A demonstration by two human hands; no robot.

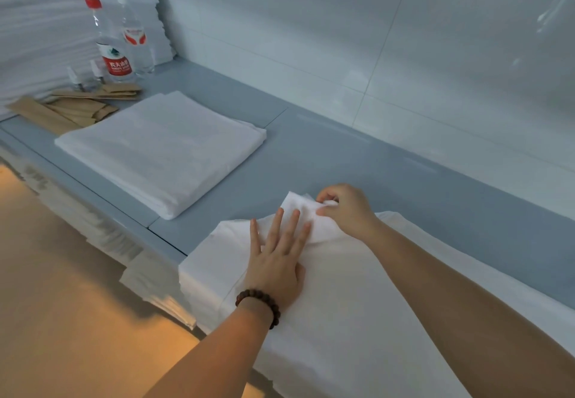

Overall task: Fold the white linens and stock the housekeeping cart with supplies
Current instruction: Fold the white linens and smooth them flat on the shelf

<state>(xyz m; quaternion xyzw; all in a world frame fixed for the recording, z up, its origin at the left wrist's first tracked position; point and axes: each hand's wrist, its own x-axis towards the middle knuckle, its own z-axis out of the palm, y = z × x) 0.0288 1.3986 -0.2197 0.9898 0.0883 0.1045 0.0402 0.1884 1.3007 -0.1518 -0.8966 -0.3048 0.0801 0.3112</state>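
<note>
Fingers of my left hand flat on sheet, right hand pinching corner; one folded linen done, stocking pending

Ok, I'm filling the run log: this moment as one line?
step: folding linen; left hand: pressing it flat; right hand: pinching its corner; folded sheet: on counter

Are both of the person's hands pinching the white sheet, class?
No: only the right hand pinches a corner of the white sheet; the left hand presses flat on it with straight fingers.
</note>
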